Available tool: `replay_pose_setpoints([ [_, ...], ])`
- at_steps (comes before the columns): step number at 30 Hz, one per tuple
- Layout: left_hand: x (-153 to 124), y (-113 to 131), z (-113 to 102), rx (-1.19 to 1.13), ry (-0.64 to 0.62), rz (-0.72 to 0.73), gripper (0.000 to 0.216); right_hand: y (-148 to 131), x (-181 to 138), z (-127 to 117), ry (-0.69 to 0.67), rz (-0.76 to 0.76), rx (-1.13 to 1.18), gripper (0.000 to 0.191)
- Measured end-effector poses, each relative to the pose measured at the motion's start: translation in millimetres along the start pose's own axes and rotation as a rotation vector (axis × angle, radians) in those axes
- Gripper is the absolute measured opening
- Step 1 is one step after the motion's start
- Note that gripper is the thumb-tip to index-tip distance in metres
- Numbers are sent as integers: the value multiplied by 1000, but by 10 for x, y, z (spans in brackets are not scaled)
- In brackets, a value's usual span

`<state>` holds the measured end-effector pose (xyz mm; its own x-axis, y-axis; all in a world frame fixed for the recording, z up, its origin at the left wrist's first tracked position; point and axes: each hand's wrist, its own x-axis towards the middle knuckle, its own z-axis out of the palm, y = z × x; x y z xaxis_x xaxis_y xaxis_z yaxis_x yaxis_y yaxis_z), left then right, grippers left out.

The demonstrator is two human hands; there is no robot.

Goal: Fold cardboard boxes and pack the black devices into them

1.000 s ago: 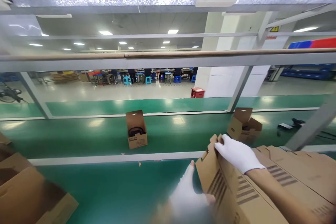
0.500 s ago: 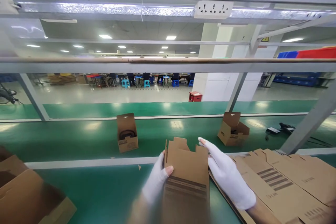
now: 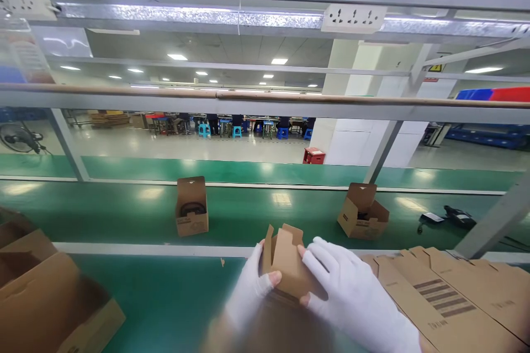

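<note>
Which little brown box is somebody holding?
The half-folded brown cardboard box nearest the camera: white-gloved left hand and right hand grip it. The left open box and right open box sit alone on the green belt.

Quick headcount, folks
Two open boxes [image 3: 192, 207] [image 3: 363, 212] on the conveyor [image 3: 256, 215], one half-folded box [image 3: 287, 265] in two gloved hands [image 3: 248, 289] [image 3: 351, 292], two power strips [image 3: 354, 17] [image 3: 25, 4] overhead, one red stool [image 3: 313, 155].

Small carton [image 3: 287, 262] between both gloved hands

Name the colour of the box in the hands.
The box is brown cardboard; head view shows it best.
</note>
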<state>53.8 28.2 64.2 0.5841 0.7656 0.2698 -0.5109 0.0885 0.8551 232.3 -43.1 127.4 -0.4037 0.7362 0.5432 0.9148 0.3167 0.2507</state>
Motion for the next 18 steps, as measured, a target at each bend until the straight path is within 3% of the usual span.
replay_pose_setpoints([
  [2, -22, 14, 8, 98, 27, -11, 83, -25, -1, 65, -188, 24, 136, 45],
  [5, -64, 109, 51, 343, 18, -27, 106, -2, -16, 134, -450, -26, 335, 18],
  [9, -124, 267, 90, 663, -152, -112, 112, 89, 11, 102, -575, -135, 420, 14],
  [13, -116, 227, 29, 833, -195, -11, 96, 104, 45, 18, -553, -168, 365, 16],
  [15, -93, 165, -13, 853, -188, 44, 81, 120, 10, -8, -470, -194, 361, 16],
  [17, -78, 129, -38, 845, -176, 77, 68, 194, -75, -19, -271, -182, 459, 13],
  [18, -77, 127, -42, 838, -167, 92, 64, 256, -128, -16, -132, -102, 539, 17],
])
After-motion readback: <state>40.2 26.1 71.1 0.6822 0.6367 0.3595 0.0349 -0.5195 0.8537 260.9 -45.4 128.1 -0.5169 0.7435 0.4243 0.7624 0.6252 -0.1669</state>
